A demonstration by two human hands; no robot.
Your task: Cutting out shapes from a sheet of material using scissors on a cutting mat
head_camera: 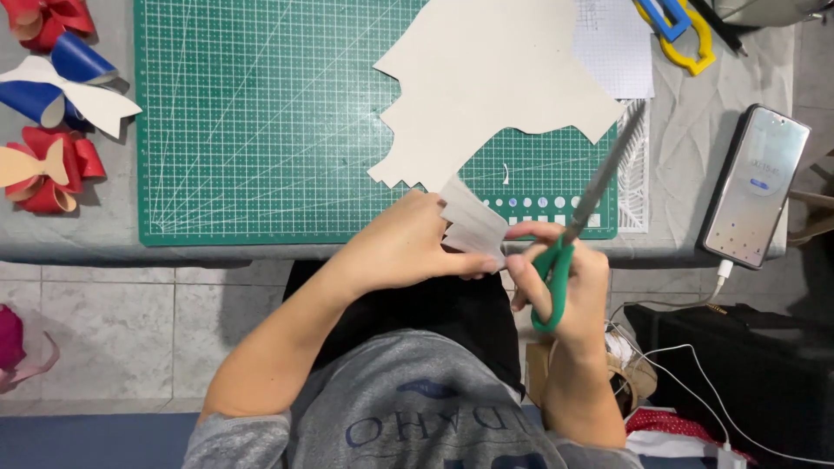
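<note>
My left hand (404,247) pinches a small folded piece of pale material (473,221) just over the near edge of the table. My right hand (569,287) grips green-handled scissors (578,226), whose grey blades point up and to the right over the green cutting mat (261,122). The scissors sit right beside the small piece, with the two hands almost touching. A large cream sheet (495,78) with a jagged cut edge lies on the mat above my hands.
Several finished bows in red, blue and white (52,104) lie at the table's left edge. A phone (756,187) on a charging cable rests at the right. Yellow and blue tools (682,30) and squared paper (617,48) sit at the back right. Tiled floor lies below.
</note>
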